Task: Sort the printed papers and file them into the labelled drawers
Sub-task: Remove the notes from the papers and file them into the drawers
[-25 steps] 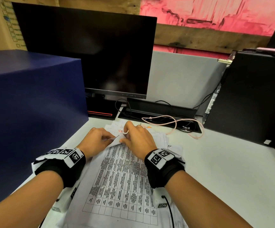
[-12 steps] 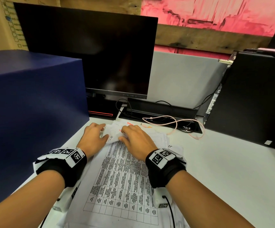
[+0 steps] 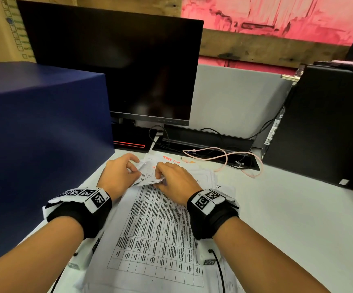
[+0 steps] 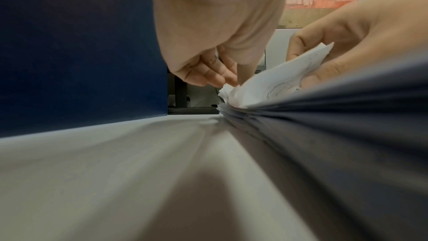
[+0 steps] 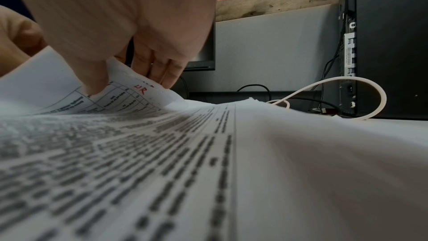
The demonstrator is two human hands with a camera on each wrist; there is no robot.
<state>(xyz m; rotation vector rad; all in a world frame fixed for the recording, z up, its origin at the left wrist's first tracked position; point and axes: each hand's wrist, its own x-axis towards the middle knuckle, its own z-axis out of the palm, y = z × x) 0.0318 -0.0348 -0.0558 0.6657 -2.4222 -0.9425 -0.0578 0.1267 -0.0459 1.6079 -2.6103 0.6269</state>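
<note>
A stack of printed papers (image 3: 156, 229) with a table grid lies on the grey desk (image 3: 293, 218) in front of me. Both hands are at its far end. My left hand (image 3: 120, 174) pinches the crumpled far-left corner of the top sheet (image 4: 231, 92). My right hand (image 3: 175, 180) pinches the same sheet's lifted far edge (image 5: 129, 87), thumb (image 5: 95, 78) on top and fingers (image 5: 162, 72) behind it. Red handwritten letters (image 5: 141, 90) show on the curled part. More red writing (image 3: 170, 159) shows on the sheet below. No drawer labels are visible.
A large dark blue box (image 3: 40, 127) stands close on the left. A black monitor (image 3: 112, 66) stands behind the papers, and a black computer tower (image 3: 323, 127) is at the right. A pink cable (image 3: 224, 157) loops just beyond the stack.
The top sheet's far edge has been peeled back toward me and curls up between both hands. More of the sheet beneath, with red writing, is uncovered. My left hand has closed on the corner.
</note>
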